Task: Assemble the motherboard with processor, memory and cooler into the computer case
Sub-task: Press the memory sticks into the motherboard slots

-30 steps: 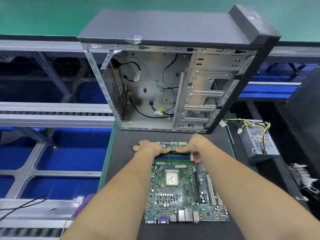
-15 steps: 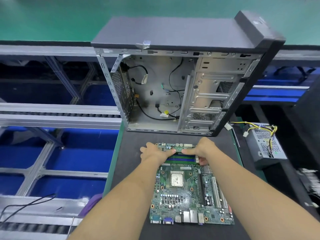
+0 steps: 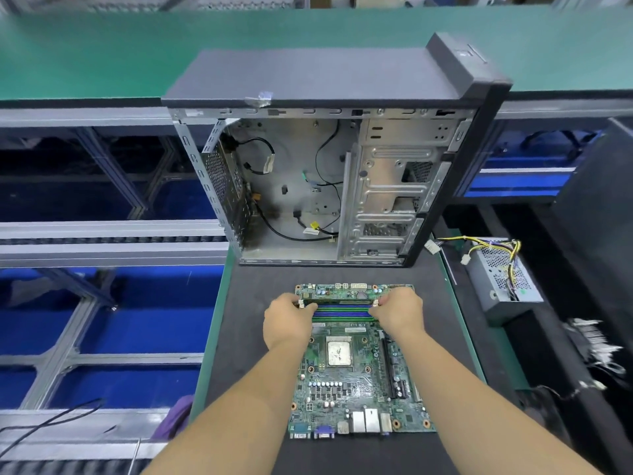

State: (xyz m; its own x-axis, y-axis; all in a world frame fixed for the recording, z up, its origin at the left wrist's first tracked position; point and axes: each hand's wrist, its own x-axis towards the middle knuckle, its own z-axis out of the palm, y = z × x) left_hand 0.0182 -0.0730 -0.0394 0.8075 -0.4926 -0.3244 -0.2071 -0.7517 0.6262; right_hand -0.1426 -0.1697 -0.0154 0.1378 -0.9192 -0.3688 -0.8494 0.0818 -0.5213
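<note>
The green motherboard (image 3: 356, 378) lies flat on the black mat, with the silver processor (image 3: 339, 353) in its socket. At the board's far end a dark memory module (image 3: 339, 301) stands in the row of blue and green slots (image 3: 342, 314). My left hand (image 3: 289, 320) pinches the module's left end by the white latch, fingers curled. My right hand (image 3: 399, 313) does the same at the right end. The open computer case (image 3: 404, 186) stands on its side behind the board, loose black cables inside. No cooler is visible.
A power supply (image 3: 503, 272) with yellow and black wires sits to the right of the mat. The black mat (image 3: 253, 337) has green edges. Roller conveyor rails (image 3: 102, 241) run to the left, and a green belt (image 3: 102, 53) runs behind the case.
Both hands have slid apart along the memory slots, from near the middle out to the two ends. The board and case have not moved on the mat.
</note>
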